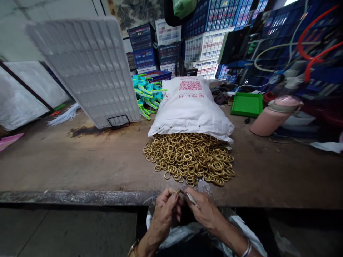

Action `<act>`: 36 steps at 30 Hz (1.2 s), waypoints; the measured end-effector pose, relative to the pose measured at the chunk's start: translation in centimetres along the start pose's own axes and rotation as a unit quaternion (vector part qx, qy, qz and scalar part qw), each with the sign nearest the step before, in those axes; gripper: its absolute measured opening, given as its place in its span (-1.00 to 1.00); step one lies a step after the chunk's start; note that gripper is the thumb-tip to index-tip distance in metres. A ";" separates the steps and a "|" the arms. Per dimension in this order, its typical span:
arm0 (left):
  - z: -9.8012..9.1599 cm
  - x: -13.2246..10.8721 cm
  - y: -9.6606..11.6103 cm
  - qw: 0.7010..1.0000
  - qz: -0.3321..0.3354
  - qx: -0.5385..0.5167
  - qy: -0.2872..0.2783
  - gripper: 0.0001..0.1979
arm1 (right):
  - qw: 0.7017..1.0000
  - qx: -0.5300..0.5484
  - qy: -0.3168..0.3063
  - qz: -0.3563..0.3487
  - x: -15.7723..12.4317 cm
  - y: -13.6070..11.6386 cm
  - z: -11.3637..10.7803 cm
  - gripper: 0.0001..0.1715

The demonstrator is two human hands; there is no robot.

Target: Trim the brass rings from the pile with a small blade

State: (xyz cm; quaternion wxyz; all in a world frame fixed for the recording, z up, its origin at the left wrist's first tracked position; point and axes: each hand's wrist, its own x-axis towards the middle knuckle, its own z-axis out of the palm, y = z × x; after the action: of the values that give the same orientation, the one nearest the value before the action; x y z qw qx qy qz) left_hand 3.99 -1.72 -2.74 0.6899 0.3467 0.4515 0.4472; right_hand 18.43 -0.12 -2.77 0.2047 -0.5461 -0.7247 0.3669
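Note:
Just in front of the table edge, my left hand (164, 210) pinches a small gold-coloured ring (178, 191) between thumb and fingertips. Facing it, my right hand (202, 208) is closed around a small hand tool with a pale handle (192, 199). The tool's dark tip points at the ring; whether they touch I cannot tell. Beyond both hands lies a heap of gold-coloured rings (187, 157), spilling from the mouth of a white woven sack (187, 110) with red print. White plastic sheeting (174, 235) shows below my hands.
A ribbed white plastic panel (88, 71) leans upright at left. Bright green and turquoise plastic pieces (147, 92) lie behind it. To the right are a green tray (246, 104) and a pink bottle (276, 116). Stacked crates (203, 44) and a red hose (305, 43) stand farther back.

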 end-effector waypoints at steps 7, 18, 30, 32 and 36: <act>-0.1 -0.3 0.3 0.999 0.035 0.030 -0.025 -0.72 | 0.998 -0.044 -0.035 -0.015 0.0 -0.6 0.1 -0.79; 0.5 -2.3 1.3 0.999 0.027 0.018 -0.030 -0.69 | 0.977 -0.205 -0.021 0.051 0.1 -0.5 0.3 -0.73; -0.8 -1.5 1.5 0.980 -0.018 -0.196 -0.024 -0.83 | 0.936 -0.331 0.113 0.035 2.9 -1.8 0.3 -0.55; -1.1 -1.4 1.4 0.975 -0.032 -0.217 -0.023 -0.89 | 0.928 -0.354 0.107 0.044 3.5 -2.0 0.3 -0.63; -1.7 -1.3 1.3 0.960 -0.089 -0.264 -0.022 -0.86 | 0.921 -0.371 0.100 0.060 4.1 -1.8 0.5 -0.77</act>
State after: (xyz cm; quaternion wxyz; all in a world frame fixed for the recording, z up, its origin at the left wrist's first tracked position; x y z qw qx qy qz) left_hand 1.81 -2.31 -1.81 0.8036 0.1204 0.3314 0.4794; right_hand 15.65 3.38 -2.17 0.0361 -0.6592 -0.7507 0.0267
